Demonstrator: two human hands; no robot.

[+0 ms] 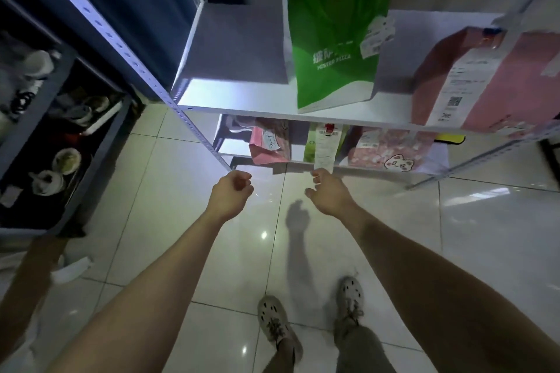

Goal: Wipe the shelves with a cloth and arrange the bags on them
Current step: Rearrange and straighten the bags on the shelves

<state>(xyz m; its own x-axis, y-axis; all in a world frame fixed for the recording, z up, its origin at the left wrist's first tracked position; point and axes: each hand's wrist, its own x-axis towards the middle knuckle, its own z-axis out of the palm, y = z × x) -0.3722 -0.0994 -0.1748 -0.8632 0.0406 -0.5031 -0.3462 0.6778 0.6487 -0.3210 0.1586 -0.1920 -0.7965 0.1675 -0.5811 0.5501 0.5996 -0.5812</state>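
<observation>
Both arms are reaching over the tiled floor, left hand making an empty fist, right hand hanging loosely curled and empty, while green bag and pink bag are standing on white shelf, 3 smaller bags sitting below.

The green bag reads "MISTER PIZZA" in white letters; the receipt on the pink bag is too blurred.
</observation>
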